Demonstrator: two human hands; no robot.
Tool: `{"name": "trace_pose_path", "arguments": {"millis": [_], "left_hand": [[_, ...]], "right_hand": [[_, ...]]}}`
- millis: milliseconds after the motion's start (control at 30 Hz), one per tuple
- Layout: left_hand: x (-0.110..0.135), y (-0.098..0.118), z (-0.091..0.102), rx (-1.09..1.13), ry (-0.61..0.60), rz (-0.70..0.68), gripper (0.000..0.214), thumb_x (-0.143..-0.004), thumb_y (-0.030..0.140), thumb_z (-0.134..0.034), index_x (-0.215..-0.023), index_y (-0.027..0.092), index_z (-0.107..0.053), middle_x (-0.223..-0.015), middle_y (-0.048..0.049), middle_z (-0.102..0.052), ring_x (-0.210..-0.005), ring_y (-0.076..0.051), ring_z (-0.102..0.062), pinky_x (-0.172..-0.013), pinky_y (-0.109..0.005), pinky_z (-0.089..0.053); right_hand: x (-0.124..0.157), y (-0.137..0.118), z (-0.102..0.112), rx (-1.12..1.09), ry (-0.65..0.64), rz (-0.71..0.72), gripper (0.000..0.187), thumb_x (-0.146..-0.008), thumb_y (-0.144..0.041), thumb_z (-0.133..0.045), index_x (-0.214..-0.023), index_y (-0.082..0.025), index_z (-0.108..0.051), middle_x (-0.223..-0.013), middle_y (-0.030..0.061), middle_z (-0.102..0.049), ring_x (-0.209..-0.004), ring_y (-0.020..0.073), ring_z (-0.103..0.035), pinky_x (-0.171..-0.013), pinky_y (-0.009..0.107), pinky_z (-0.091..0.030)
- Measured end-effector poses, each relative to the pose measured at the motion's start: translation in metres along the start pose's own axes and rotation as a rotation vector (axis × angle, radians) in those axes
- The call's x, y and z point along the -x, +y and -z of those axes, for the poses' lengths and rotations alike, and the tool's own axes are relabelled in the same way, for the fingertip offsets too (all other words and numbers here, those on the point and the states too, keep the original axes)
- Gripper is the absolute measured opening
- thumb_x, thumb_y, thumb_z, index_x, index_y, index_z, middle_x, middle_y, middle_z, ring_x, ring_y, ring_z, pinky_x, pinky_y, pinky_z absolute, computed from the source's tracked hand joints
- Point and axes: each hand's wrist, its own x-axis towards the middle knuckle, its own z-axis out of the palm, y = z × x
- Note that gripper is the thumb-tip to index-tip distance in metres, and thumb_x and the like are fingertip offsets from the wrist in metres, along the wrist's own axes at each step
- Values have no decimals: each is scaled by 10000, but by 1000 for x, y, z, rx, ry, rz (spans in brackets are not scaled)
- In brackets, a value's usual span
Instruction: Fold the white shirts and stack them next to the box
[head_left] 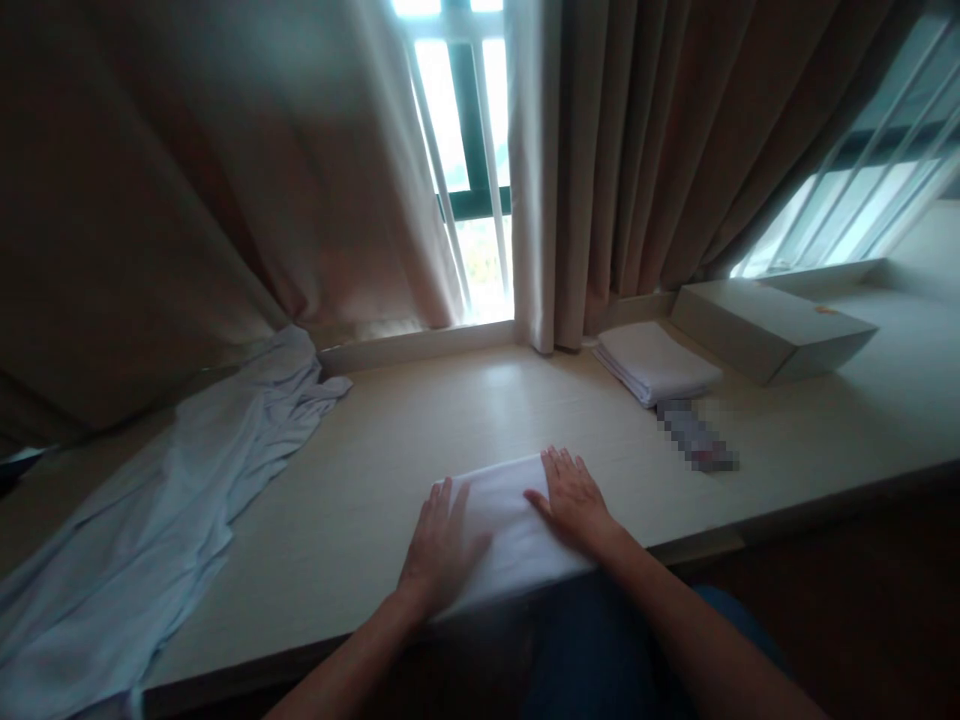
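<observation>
A folded white cloth (506,535) lies at the front edge of the pale ledge, right before me. Along its left side rests my left hand (442,545), fingers stretched out and somewhat blurred. My right hand (574,500) lies flat on the cloth's right side, its thumb spread inward over the fabric. Both hands are open and touch the cloth from above without gripping it.
Crumpled light cloth (202,480) spreads over the left of the ledge (360,450). To the right are a folded white cloth stack (656,362), a pixelated item (697,435) and a closed box (772,325). Curtains (637,150) hang at the barred window (480,160).
</observation>
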Motion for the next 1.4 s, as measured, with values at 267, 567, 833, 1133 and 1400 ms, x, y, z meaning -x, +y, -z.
{"name": "trace_pose_path", "arguments": {"millis": [267, 567, 833, 1133, 1400], "left_hand": [[-2, 4, 5, 1, -11, 8, 773, -883, 571, -431, -1505, 163, -222, -1570, -177, -206, -1460, -317, -116, -1150, -519, -220], [-1, 2, 2, 54, 8, 12, 762, -873, 576, -447, -1497, 184, -250, -1566, -166, -228, -1457, -308, -143, -1149, -516, -226], [6, -8, 22, 390, 58, 288, 645, -912, 526, -391, -1443, 161, -359, -1550, -129, -292, -1443, -252, -218, -1157, -464, -251], [100, 3, 53, 835, 51, 939, 502, -732, 580, -626, -1045, 187, -641, -1016, -91, -685, -924, -267, -657, -839, -437, -528], [100, 89, 52, 1931, -181, 1327, 356, -776, 384, -695, -1050, 175, -604, -998, -120, -715, -929, -257, -697, -840, -438, -549]], "right_hand": [[0, 3, 2, -105, -70, -84, 767, -933, -668, -209, -1518, -171, -231, -1564, 82, -243, -1450, 314, -108, -1151, 518, -92], [39, -4, 12, -51, -20, 8, 685, -940, -625, -303, -1508, -244, -265, -1591, 51, -140, -1455, 317, -74, -1142, 560, -78], [45, 16, 10, -247, 150, -77, 621, -957, -529, -339, -1446, -147, -377, -1509, 148, -341, -1370, 278, -333, -1100, 466, -290], [49, 48, 28, -536, 156, -449, 422, -875, -469, -483, -1109, -156, -644, -883, 78, -699, -781, 208, -655, -731, 314, -485], [64, 5, 20, -718, -11, -459, 474, -728, -335, -675, -1152, -158, -561, -872, 50, -685, -778, 197, -664, -703, 307, -517]]}}
